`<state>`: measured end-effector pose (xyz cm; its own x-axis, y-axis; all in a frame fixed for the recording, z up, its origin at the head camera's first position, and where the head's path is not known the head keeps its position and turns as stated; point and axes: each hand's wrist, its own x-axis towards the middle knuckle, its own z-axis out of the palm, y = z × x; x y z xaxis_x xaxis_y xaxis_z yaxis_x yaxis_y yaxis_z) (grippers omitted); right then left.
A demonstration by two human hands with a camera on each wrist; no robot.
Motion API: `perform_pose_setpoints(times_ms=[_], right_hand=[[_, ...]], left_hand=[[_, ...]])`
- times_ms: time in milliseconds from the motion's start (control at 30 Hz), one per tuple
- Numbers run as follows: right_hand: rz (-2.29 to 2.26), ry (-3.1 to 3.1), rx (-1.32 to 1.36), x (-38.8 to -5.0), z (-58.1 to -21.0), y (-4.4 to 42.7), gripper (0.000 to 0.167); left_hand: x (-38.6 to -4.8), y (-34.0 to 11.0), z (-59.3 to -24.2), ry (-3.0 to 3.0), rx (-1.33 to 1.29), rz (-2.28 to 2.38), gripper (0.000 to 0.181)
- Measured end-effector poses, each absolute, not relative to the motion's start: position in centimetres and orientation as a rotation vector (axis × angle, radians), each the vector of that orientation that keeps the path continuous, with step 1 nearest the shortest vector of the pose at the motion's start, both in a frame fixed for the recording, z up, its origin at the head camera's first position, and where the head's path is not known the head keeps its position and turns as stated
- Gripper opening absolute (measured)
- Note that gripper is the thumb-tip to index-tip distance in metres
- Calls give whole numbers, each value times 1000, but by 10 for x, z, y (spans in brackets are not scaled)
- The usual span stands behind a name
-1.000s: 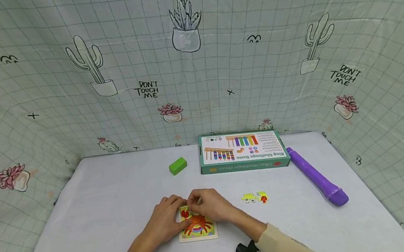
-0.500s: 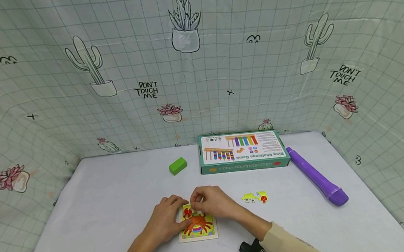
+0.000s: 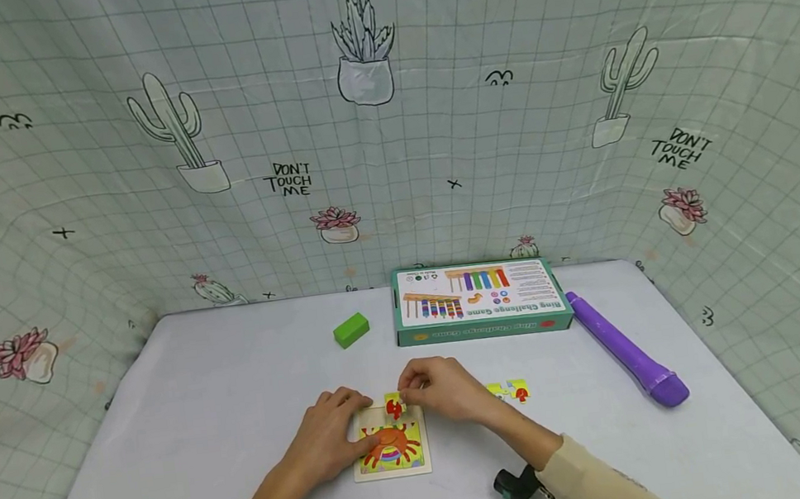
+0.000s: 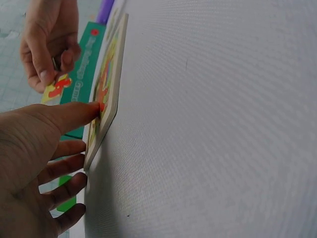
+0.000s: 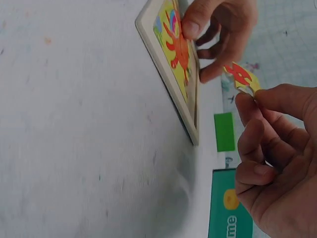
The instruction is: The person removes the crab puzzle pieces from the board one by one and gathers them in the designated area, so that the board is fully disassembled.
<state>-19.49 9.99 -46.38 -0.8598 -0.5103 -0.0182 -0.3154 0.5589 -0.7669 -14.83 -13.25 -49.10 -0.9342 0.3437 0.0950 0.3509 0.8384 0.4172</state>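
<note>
Yellow piece (image 3: 393,406), its edge hidden, pinched by right hand (image 3: 445,389); loose-fingered left hand (image 3: 324,440) partly covers the board (image 3: 393,474).

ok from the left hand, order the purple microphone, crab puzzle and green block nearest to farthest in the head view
1. Crab puzzle: touched by the left hand, just to its right
2. Green block: beyond the hand, slightly right
3. Purple microphone: far over on the right

Game box (image 3: 481,299) between green block (image 3: 352,330) and purple microphone (image 3: 627,350)
</note>
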Motion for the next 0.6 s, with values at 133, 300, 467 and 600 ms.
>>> perform_pose_setpoints(times_ms=[133,300,467,600], right_hand=[[-1182,2576,-655,-197,-463,110,5],[-1171,2609,-609,-200,-464,125,3],[-1148,2650,-558,-202,-464,139,4],[-1137,2671,-514,-205,-464,150,5]], left_hand=[[-148,-132,-491,-2992,-560,-691,50],[-148,-132,-491,-3006,-551,-682,51],[-148,-131,-490,-3020,-544,-677,52],[-148,-132,-491,-3014,-549,-677,51]])
